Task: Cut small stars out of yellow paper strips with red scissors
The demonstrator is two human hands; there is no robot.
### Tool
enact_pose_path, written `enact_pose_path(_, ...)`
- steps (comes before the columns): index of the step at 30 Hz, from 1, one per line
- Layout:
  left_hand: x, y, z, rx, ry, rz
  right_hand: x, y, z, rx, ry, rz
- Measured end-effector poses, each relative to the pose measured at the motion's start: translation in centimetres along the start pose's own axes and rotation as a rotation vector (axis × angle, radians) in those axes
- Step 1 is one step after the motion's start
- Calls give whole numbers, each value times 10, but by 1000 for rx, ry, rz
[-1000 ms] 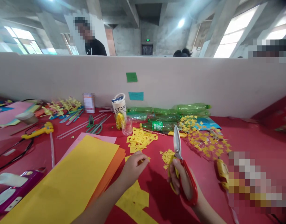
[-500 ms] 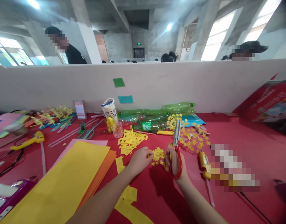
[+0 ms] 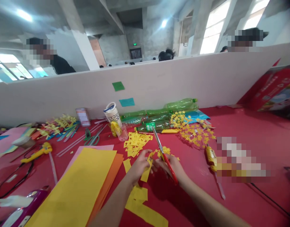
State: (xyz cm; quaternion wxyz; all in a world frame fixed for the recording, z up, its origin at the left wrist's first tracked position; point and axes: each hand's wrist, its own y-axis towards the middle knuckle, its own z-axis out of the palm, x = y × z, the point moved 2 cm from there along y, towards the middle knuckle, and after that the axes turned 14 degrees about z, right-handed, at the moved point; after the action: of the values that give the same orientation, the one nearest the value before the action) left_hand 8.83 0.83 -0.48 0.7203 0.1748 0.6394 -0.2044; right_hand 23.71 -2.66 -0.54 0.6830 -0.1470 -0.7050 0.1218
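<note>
My left hand (image 3: pixel 139 164) is closed on a yellow paper strip (image 3: pixel 146 171), which hangs down from the fingers above the red table. My right hand (image 3: pixel 171 166) grips red-handled scissors (image 3: pixel 167 162), their blades pointing up and to the left. The fingertips of both hands are close to each other near the strip's upper end. Just behind them lies a small pile of yellow paper stars (image 3: pixel 166 150), partly hidden by the right hand and scissors. Yellow paper scraps with star-shaped holes (image 3: pixel 136 142) are heaped beyond the left hand. More yellow paper strips (image 3: pixel 145 211) lie beneath my left forearm.
Yellow and orange paper sheets (image 3: pixel 76 186) are stacked at left. Green plastic bottles (image 3: pixel 159 118) and a white cup (image 3: pixel 113 115) stand or lie along the partition. Yellow glue guns (image 3: pixel 210 157) rest on both sides. Another star cluster (image 3: pixel 197 134) lies at right.
My left hand has picked up a yellow paper strip. The right hand has moved left toward it, and the scissors have tilted from upright to leaning left. The view has tilted.
</note>
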Motion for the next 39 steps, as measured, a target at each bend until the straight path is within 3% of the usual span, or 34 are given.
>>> enact_pose_path(3, 2, -7, -3, -47, 451, 126, -1, -3, 4, 14, 10, -20)
enact_pose_path(7, 1, -11, 6, 52, 990, 321, -4, -4, 12, 14, 39, -5)
enact_pose_path(13, 14, -5, 19, 146, 1351, 496, -9, -2, 11, 17, 93, -25)
enact_pose_path(17, 17, -3, 20, 133, 1416, 561, -9, -5, 7, 47, 106, -49)
enact_pose_path(21, 9, -4, 19, 60, 1363, 576, -5, -9, 8, 44, 111, -47)
enact_pose_path(27, 3, -8, 24, 81, 1130, 493, -3, -10, 8, -8, 123, -46)
enact_pose_path(33, -3, -13, 26, 5, 644, 331, 1, -11, 2, -104, 109, -63)
enact_pose_path(39, 7, -6, 12, -142, 148, 238, 1, -6, 0, -117, 68, -41)
